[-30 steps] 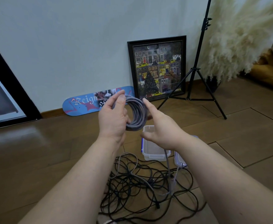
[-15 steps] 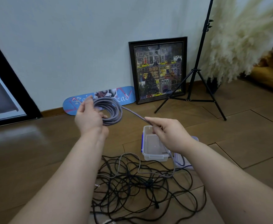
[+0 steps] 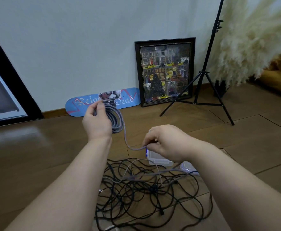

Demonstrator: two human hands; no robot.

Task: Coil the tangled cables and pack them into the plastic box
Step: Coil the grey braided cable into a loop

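Wooden floor (image 3: pixel 36 147) carries the black tangle (image 3: pixel 146 189) near us, with the plastic box (image 3: pixel 159 160) just beyond it for packing. Left hand (image 3: pixel 97 124) curls its grip round the grey coil (image 3: pixel 115 118), held up; right hand (image 3: pixel 167 142) pinches the trailing grey cable (image 3: pixel 128 144), probably feeding the next loop.

Count, head view: two hands, left hand (image 3: pixel 97 121) and right hand (image 3: pixel 165 143); one grey cable coil (image 3: pixel 115 118); one tangle of black and pale cables (image 3: pixel 146 192), individual strands too interlaced to number. One clear plastic box (image 3: pixel 159 160) and one lid (image 3: pixel 189 168). Also one skateboard deck (image 3: pixel 86 104), one framed picture (image 3: pixel 165 71), one tripod stand (image 3: pixel 203 77), one pampas plume bunch (image 3: pixel 253 34).
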